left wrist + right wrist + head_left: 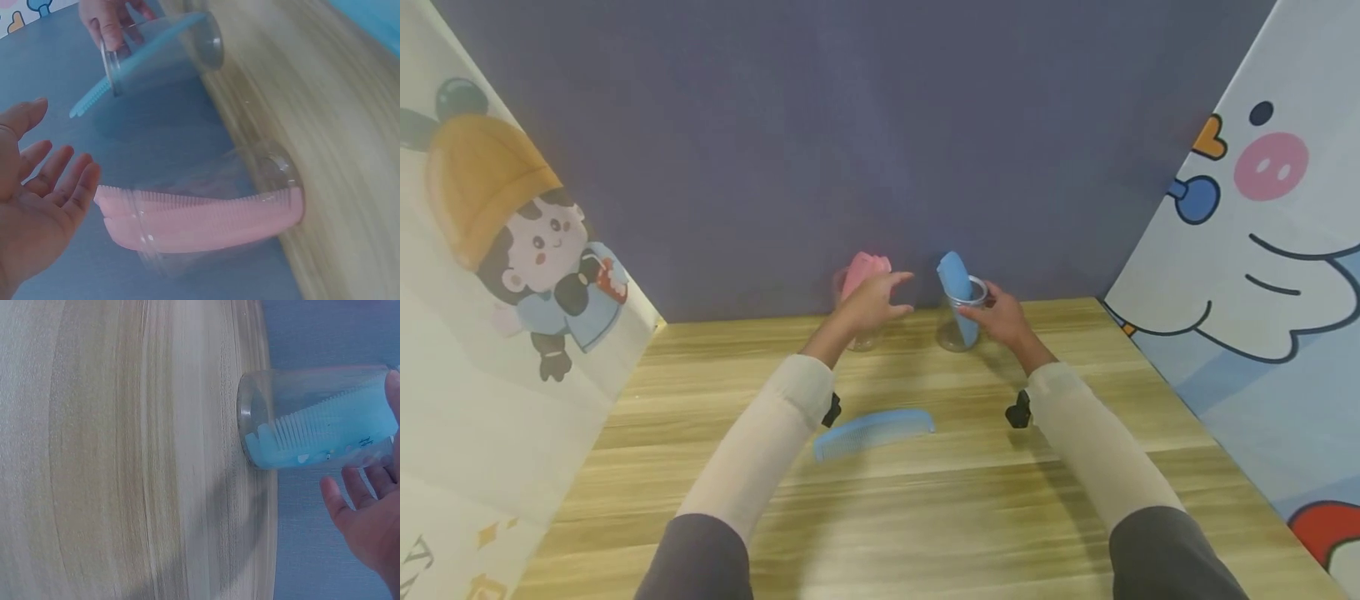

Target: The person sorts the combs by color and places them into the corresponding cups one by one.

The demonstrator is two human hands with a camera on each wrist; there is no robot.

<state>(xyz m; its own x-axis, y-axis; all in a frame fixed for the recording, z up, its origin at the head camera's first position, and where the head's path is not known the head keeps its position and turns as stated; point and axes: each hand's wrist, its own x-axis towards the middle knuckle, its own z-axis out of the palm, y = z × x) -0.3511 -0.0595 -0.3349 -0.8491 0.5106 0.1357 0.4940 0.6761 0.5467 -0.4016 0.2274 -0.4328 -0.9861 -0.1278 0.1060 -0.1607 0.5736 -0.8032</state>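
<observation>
My right hand (1002,318) holds a clear plastic cup (300,387) near its rim, thumb on the near side and fingers round the far side. A light blue comb (331,425) leans inside that cup, its end sticking out above the rim. My left hand (868,302) is spread with nothing in it, beside the mouth of a second clear cup (275,164). Pink combs (206,228) stand in this second cup, their ends past its rim; the left hand partly hides them in the head view.
Another light blue comb (872,429) lies flat on the wood-grain table (925,517), between the forearms. A dark grey wall (880,150) rises right behind the cups. Printed cartoon panels (1262,250) flank the table on both sides.
</observation>
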